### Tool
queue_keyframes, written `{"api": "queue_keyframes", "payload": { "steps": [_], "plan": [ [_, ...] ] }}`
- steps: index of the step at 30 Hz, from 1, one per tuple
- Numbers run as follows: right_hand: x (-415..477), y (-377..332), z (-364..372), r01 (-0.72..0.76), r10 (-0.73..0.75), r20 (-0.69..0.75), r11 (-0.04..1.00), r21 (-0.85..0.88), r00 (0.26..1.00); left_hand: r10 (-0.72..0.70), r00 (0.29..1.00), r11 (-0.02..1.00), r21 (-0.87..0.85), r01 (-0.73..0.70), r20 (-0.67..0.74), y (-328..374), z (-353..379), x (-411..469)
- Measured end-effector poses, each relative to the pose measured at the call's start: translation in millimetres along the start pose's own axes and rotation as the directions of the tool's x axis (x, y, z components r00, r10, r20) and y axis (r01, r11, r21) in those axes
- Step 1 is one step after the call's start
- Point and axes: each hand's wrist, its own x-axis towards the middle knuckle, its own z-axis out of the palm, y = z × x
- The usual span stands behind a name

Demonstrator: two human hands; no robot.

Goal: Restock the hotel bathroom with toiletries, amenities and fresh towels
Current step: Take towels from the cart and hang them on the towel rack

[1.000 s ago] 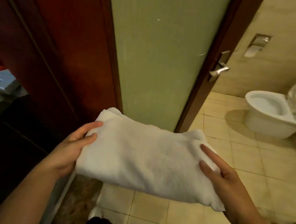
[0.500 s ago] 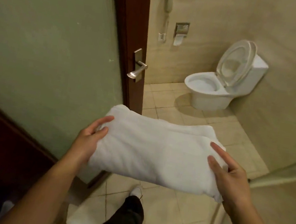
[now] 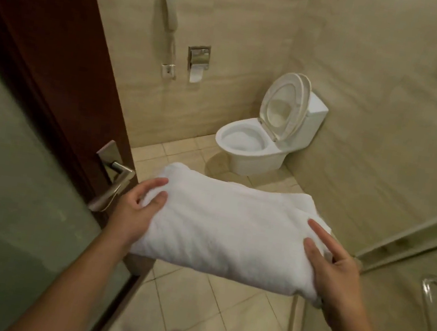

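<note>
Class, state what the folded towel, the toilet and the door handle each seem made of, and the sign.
Towel: probably cotton terry, matte; nubbly white pile, soft sagging folds. Toilet: likely glazed ceramic; smooth white surface with a gloss. Door handle: metal, silvery, seemingly brushed or satin; pale sheen along the lever.

Beige stone-tiled walls [image 3: 383,77] close the room above a pale tiled floor [image 3: 217,308] in dim, warm light. A white toilet [image 3: 255,142], lid up, stands at 1 o'clock. At 11 o'clock hang a wall phone [image 3: 171,6] and a paper holder [image 3: 198,56]. A dark wooden door [image 3: 55,68] with a frosted panel [image 3: 7,189] fills 9 o'clock; a glass shower door [image 3: 401,323] is at 4 o'clock.
</note>
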Motion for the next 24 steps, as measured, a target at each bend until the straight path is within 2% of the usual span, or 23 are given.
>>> {"api": "queue_keyframes", "payload": {
  "steps": [9,19,24],
  "plan": [
    [70.0,-10.9,3.3,-0.050,0.057,-0.111,0.997,0.064,0.992,0.008,0.997,1.000,0.014,-0.009,0.080,28.0,49.5,86.4],
    [187.2,-43.9,-23.1,0.060,-0.052,-0.167,0.997,0.039,0.985,0.081,0.987,0.997,-0.013,-0.080,0.138,75.1,141.4,183.2],
    [261.2,-63.7,-50.8,0.109,-0.094,-0.158,0.990,0.093,0.983,0.118,0.981,0.992,0.025,-0.123,0.154,115.8,199.9,229.7]
  ]
}}
